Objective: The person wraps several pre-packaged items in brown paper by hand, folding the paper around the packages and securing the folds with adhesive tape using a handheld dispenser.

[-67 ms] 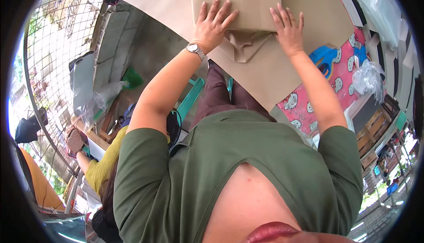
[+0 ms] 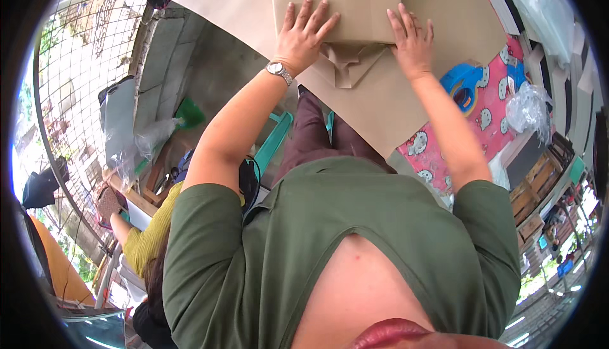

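left hand (image 2: 301,43): fingers spread, released, flat on the folded brown paper (image 2: 358,3) at twelve o'clock
right hand (image 2: 413,48): fingers straight, unclenched, at the paper's lower four o'clock corner
done: main panel appears folded
unfinished: creased end flap (image 2: 344,75), six o'clock of the panel, seems unclosed
beneath: brown sheet (image 2: 380,117), flat
worktop (image 2: 420,149): pink-covered, four o'clock of the paper

A paper packet (image 2: 339,6) lies on a paper sheet (image 2: 380,117), the left hand (image 2: 301,39) on its near left part, the right hand (image 2: 412,45) at its near right corner. Right of the sheet, tape (image 2: 458,77) lies on the table cover (image 2: 438,140).
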`<action>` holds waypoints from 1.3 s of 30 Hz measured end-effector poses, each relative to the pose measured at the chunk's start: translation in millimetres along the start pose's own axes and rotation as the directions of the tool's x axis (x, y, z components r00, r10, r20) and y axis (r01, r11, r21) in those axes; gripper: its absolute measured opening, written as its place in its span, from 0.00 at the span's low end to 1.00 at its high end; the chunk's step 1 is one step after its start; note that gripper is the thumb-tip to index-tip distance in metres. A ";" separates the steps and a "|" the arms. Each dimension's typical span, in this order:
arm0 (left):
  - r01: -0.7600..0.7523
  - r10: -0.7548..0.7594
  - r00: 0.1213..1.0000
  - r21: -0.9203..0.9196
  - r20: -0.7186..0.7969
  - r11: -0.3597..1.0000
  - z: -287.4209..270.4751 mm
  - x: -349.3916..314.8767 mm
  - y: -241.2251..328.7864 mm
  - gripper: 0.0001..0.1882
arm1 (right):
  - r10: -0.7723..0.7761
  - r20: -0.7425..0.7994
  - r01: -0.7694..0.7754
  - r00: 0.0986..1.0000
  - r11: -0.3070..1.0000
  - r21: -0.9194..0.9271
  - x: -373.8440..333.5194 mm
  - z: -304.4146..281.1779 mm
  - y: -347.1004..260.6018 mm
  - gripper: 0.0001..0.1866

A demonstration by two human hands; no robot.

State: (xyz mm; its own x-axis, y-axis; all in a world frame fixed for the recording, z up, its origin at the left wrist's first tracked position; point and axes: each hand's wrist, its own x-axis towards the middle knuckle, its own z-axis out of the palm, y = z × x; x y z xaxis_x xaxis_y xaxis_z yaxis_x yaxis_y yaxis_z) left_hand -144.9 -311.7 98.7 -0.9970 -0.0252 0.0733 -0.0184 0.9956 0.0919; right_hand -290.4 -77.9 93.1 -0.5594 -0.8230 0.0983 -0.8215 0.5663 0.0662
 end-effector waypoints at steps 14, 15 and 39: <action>0.064 -0.063 0.995 -0.016 0.082 0.998 -14.9 4.6 -0.3 0.42 | -0.025 0.876 -0.687 0.481 -0.632 0.359 -8.0 -35.2 -108.5 0.13; 0.039 -0.031 0.998 -0.156 0.056 0.987 -10.7 1.0 -5.7 0.39 | -0.040 0.884 -0.629 0.465 -0.717 0.298 -0.3 -39.1 -111.2 0.12; 0.142 -0.096 0.990 -0.658 0.107 0.740 -16.3 0.2 -22.6 0.06 | 0.050 0.825 -0.282 0.563 -0.926 0.249 21.7 1.2 -84.3 0.22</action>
State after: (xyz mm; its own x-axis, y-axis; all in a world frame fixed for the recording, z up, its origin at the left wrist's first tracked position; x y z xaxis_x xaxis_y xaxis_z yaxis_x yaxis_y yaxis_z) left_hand -143.5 -335.7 112.8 -0.9930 -0.1105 -0.0422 -0.1060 0.6735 0.7315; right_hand -233.4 -143.6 88.4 -0.4469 -0.4714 -0.7603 0.8917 -0.3030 -0.3362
